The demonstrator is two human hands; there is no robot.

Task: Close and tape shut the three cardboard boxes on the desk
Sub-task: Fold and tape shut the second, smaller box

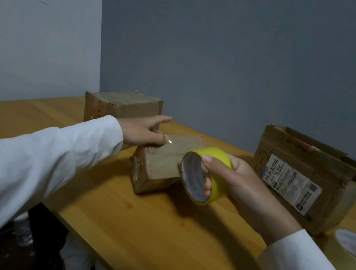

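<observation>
A small closed cardboard box [163,163] lies in the middle of the wooden desk [156,230]. My left hand [144,132] rests flat on its far left top edge, fingers spread, thumb pressing a strip of clear tape onto the lid. My right hand [235,179] grips a yellow tape roll [206,175] just right of that box, thumb on top and fingers through the core. A second closed box [122,106] stands behind, at the back left. A larger box [306,180] with a shipping label stands at the right, its top flaps open.
Another roll of pale tape [355,254] lies on the desk at the right edge of view, in front of the large box. Walls meet in a corner behind the desk. The desk's near edge runs diagonally, with dark floor below at the lower left.
</observation>
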